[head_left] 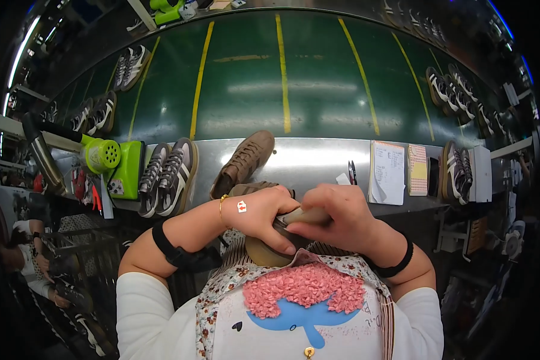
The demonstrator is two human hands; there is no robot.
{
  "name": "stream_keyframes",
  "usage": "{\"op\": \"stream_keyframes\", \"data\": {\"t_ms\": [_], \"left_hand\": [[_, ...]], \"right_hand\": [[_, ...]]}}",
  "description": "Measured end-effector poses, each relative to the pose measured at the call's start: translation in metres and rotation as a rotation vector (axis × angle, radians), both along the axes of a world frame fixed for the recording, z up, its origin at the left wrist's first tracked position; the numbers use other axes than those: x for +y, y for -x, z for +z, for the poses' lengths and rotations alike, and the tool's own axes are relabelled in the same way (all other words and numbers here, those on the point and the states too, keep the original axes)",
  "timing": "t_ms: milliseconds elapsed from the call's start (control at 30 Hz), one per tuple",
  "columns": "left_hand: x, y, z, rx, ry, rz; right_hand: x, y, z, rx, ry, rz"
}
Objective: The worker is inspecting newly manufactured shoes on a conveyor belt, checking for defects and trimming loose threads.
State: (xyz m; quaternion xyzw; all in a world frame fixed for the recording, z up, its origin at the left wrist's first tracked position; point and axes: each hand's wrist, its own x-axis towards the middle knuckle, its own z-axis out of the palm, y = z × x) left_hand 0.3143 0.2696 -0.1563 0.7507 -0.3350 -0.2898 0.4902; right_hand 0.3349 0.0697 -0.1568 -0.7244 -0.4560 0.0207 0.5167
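Close to my chest, my left hand [261, 215] is wrapped round a shoe with a tan sole [269, 254]; much of the shoe is hidden by my hands. My right hand [339, 213] closes on the same shoe's greyish upper edge [309, 217], thumb and bent fingers pressed together. Whether a small tool is also between those fingers, I cannot tell. Just beyond my left hand, a brown lace-up shoe [249, 157] lies tilted on the metal ledge [318, 162]. Another brown shoe [255, 187] is partly covered by that hand.
A green conveyor belt [246, 84] with yellow stripes runs beyond the ledge, carrying striped shoes at both sides. Left on the ledge are a grey pair [171, 174] and a green heat-gun-like device [105, 155]. A notepad [387, 171], pens [351, 172] and more shoes [457, 171] are at right.
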Motion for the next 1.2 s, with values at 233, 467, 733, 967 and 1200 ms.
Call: {"op": "stream_keyframes", "data": {"t_ms": [233, 467, 733, 967, 1200], "left_hand": [[0.004, 0.003, 0.000, 0.213, -0.085, 0.002], [0.013, 0.005, 0.007, 0.154, -0.096, 0.057], [0.007, 0.008, 0.006, 0.067, -0.063, 0.062], [0.013, 0.009, 0.005, 0.264, -0.095, 0.066], [0.023, 0.009, 0.013, 0.059, -0.089, 0.111]], "right_hand": [[0.003, 0.002, 0.003, -0.026, -0.016, -0.017], [0.000, -0.001, 0.005, -0.020, -0.011, 0.019], [0.005, -0.001, -0.004, -0.067, -0.060, 0.035], [-0.014, -0.002, -0.004, 0.074, 0.042, 0.013], [-0.020, -0.007, -0.027, 0.050, 0.031, -0.058]]}}
